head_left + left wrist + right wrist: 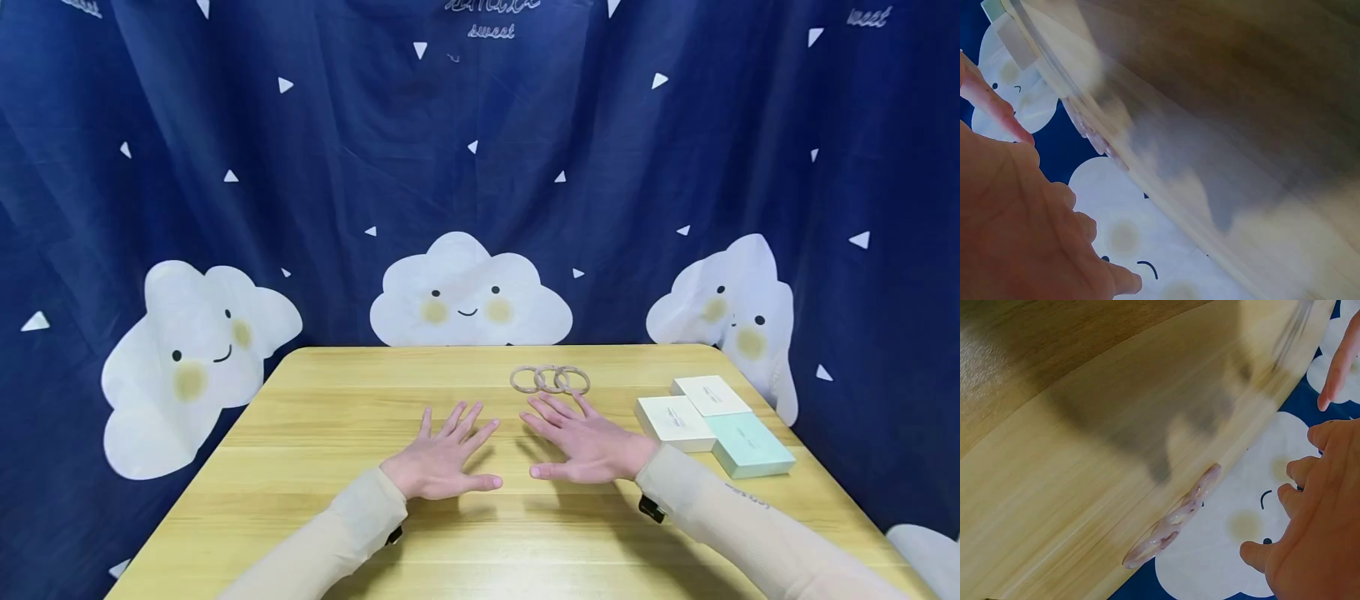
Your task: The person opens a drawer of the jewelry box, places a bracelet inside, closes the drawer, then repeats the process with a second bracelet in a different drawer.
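My left hand is held over the wooden table, palm down with its fingers straight and spread. Opposite it, my right hand is also palm down, fingers spread and nothing held. Both hands cast shadows on the wood, and their thumbs point towards each other. Just beyond the right fingertips lie three translucent pinkish bangles in a row, overlapping one another. In the right wrist view the bangles look glossy, with the right hand off to one side. The left palm shows bare in the left wrist view.
On the right of the table, two white boxes and a mint-green box sit close together, lids closed. A dark blue curtain with smiling clouds hangs behind the table's far edge.
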`<state>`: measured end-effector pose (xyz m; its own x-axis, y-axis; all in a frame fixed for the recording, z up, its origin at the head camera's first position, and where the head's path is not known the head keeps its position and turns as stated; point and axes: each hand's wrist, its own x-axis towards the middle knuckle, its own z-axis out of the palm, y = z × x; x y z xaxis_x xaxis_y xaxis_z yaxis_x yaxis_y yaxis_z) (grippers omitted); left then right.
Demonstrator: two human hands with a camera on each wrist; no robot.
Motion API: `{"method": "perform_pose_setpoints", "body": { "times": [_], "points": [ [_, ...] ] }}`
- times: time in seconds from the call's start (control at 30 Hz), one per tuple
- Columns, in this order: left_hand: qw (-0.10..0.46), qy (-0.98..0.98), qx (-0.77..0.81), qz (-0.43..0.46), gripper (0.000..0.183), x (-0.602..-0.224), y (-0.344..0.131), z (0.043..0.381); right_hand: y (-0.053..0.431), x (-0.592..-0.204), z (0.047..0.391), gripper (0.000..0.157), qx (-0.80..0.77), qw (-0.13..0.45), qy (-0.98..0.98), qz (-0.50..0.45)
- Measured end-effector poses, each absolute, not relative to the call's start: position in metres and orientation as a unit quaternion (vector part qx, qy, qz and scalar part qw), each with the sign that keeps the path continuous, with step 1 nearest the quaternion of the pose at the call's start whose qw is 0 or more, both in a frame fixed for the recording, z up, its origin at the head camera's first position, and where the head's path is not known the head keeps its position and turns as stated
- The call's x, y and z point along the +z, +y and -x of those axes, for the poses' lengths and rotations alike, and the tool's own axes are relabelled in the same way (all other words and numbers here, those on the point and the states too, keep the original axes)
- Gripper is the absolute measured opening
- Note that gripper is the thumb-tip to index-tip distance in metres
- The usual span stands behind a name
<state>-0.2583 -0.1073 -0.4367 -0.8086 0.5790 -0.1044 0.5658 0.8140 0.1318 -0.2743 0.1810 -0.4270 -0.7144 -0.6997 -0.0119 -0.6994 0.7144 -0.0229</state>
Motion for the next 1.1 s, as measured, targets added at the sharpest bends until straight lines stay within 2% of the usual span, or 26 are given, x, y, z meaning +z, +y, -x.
{"method": "perform_pose_setpoints", "body": {
  "times": [0.57, 0.8, 0.93, 1.1],
  "points": [
    [0.054, 0.941, 0.077, -0.325, 0.076, -0.437, -0.100, 0.267, 0.192, -0.413, 0.275, 0.072, -0.031, -0.034, 0.917, 0.397],
    [0.007, 0.933, 0.085, -0.350, 0.072, -0.433, -0.088, 0.276, 0.206, -0.405, 0.277, 0.063, -0.037, -0.046, 0.919, 0.390],
    [-0.027, 0.923, 0.093, -0.372, 0.061, -0.429, -0.079, 0.282, 0.217, -0.401, 0.280, 0.064, -0.042, -0.057, 0.921, 0.384],
    [-0.053, 0.914, 0.098, -0.391, 0.050, -0.427, -0.068, 0.289, 0.230, -0.398, 0.284, 0.058, -0.053, -0.045, 0.930, 0.361]
  ]
}}
